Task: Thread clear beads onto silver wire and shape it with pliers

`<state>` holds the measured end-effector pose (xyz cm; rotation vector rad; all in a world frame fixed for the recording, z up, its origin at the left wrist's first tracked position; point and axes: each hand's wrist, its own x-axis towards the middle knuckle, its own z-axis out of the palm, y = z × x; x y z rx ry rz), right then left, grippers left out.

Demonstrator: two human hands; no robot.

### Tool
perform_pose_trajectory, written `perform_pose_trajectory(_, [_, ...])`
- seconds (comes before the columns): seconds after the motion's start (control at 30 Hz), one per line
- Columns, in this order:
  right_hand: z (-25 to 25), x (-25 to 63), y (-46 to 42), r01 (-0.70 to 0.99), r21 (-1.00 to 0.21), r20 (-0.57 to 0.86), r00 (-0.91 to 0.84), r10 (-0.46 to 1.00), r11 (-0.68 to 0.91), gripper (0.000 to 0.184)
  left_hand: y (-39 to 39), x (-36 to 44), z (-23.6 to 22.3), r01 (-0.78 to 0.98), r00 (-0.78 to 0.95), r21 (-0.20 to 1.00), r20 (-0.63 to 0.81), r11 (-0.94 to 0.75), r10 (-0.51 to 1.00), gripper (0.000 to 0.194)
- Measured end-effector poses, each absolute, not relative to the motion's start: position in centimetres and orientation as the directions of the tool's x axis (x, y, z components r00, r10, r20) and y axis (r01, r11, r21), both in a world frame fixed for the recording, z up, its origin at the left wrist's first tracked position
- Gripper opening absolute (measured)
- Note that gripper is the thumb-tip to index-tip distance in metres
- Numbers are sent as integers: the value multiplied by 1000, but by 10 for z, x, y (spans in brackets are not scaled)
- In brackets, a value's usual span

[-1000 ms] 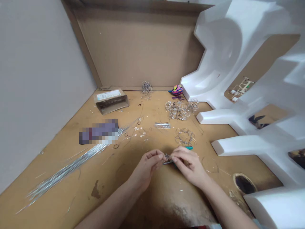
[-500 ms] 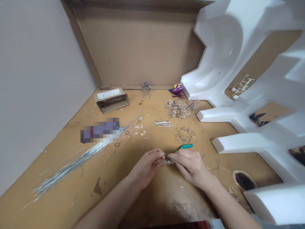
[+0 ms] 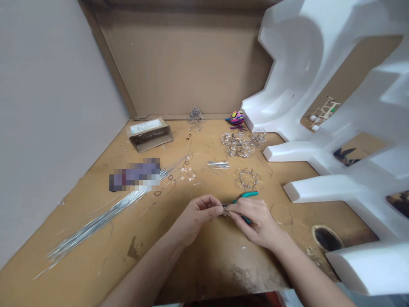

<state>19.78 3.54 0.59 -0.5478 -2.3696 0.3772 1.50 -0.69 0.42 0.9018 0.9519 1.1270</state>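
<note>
My left hand (image 3: 196, 215) and my right hand (image 3: 255, 219) meet over the brown board, fingertips pinched together on a small wire piece with clear beads (image 3: 225, 210). My right hand also holds teal-handled pliers (image 3: 247, 195), whose handles stick out behind my fingers. Just beyond my hands lies a finished ring of wire and beads (image 3: 247, 179). Loose clear beads (image 3: 188, 174) and small dark rings lie to the left of it.
A long bundle of straight silver wires (image 3: 96, 221) runs diagonally at the left. A small cardboard box (image 3: 149, 134), more wire-and-bead clusters (image 3: 241, 144) and a colourful toy (image 3: 237, 118) sit farther back. White foam packing (image 3: 326, 106) fills the right side; a dark hole (image 3: 326, 238) marks the board.
Both hands have shifted slightly away from me, still pinched on the beaded wire piece. The pliers' teal handles now show more clearly behind my right hand.
</note>
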Motion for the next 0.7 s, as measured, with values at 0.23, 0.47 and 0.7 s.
perform_pose_trajectory(0.23, [6,197,36,298,-399,531,-696,484,867,16,-10,21,3,-17,68,1000,-1,2,998,13])
perform_pose_trajectory(0.47, [8,196,34,310,-394,551,-673,493,865,15,-16,25,5,166,9,980,114,-113,993,15])
perform_pose_trajectory(0.7, [9,196,31,280,-405,583,-654,482,870,16,-18,35,11,-43,-94,999,21,-25,995,17])
